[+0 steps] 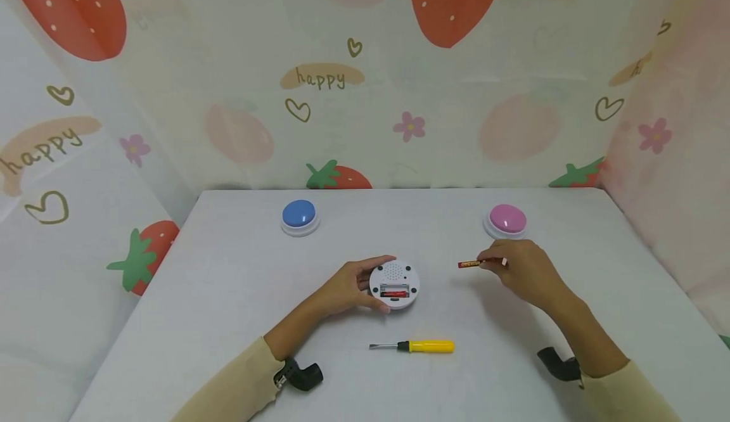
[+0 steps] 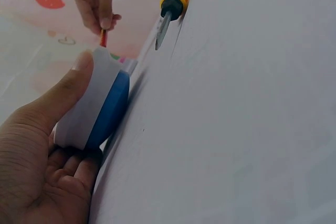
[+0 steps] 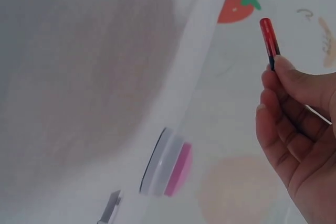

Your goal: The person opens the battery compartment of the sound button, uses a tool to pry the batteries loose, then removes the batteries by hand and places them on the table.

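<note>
My left hand [image 1: 346,290] grips a round push-button light or buzzer [image 1: 393,270], turned over, by its side between thumb and fingers. Its white underside faces up, and the blue dome [image 2: 111,111] shows below in the left wrist view. Inside its uncovered battery compartment lies a red battery [image 1: 394,294]. Off to the right, my right hand [image 1: 527,273] pinches another red battery [image 3: 269,40] by its dark end, raised above the table. A small white piece [image 1: 504,262] shows by the right fingers; whether they touch it I cannot tell.
A yellow-handled screwdriver [image 1: 428,346] lies on the white table [image 1: 228,270] in front of the hands, blade to the left. Farther back stand a blue-topped button [image 1: 299,214] and a pink-topped button [image 1: 507,219]. Printed cloth walls [image 1: 445,92] border the table.
</note>
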Action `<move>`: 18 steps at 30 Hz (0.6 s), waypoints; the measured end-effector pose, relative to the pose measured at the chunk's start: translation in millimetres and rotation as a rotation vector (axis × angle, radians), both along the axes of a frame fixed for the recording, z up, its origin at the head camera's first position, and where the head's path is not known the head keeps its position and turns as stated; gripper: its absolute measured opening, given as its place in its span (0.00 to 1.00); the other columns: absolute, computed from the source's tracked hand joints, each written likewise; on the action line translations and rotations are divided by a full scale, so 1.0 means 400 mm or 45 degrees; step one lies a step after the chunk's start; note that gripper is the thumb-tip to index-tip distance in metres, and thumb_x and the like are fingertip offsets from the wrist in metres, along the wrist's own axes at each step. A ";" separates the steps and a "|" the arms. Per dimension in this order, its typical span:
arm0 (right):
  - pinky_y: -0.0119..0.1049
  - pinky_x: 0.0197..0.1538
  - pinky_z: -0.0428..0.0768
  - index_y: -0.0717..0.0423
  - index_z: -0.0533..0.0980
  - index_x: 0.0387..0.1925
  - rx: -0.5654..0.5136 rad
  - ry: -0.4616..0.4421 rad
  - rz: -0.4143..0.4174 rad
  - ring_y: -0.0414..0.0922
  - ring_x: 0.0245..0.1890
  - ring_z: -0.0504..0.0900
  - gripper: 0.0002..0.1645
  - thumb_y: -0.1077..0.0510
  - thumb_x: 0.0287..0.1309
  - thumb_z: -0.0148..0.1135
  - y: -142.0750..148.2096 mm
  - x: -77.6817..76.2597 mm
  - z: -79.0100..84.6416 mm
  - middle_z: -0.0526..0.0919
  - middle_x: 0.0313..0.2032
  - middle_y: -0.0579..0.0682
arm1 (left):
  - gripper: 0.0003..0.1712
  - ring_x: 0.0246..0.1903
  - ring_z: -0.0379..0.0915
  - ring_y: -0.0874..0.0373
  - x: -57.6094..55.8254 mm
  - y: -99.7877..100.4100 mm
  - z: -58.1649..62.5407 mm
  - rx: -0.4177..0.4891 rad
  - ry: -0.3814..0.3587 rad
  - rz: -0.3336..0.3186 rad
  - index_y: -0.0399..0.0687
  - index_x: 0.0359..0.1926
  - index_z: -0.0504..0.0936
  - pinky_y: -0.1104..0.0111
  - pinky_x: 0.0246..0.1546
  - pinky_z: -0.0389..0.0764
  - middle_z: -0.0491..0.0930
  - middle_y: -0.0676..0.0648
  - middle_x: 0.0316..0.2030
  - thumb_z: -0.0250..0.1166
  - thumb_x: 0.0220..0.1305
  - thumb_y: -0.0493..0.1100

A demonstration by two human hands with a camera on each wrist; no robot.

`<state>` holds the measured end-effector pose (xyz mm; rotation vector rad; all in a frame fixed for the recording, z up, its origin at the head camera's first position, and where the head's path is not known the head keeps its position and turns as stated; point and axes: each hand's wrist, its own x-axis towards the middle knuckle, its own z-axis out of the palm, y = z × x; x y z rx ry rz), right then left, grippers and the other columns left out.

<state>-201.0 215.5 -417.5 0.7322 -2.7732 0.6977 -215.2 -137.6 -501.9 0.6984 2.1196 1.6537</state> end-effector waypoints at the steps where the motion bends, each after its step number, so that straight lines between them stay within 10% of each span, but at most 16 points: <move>1: 0.34 0.31 0.77 0.56 0.89 0.37 -0.003 -0.001 -0.006 0.40 0.29 0.77 0.11 0.69 0.50 0.76 0.008 -0.003 0.000 0.87 0.29 0.42 | 0.55 0.66 0.70 0.57 0.000 0.001 0.000 0.000 0.000 0.000 0.58 0.74 0.69 0.71 0.64 0.72 0.69 0.52 0.71 0.84 0.45 0.37; 18: 0.33 0.30 0.77 0.59 0.88 0.37 -0.031 -0.069 -0.050 0.43 0.30 0.78 0.09 0.70 0.53 0.73 0.084 -0.053 -0.053 0.89 0.32 0.48 | 0.55 0.67 0.69 0.56 0.003 0.001 0.006 0.004 -0.042 0.003 0.58 0.74 0.69 0.71 0.64 0.72 0.68 0.51 0.71 0.84 0.44 0.35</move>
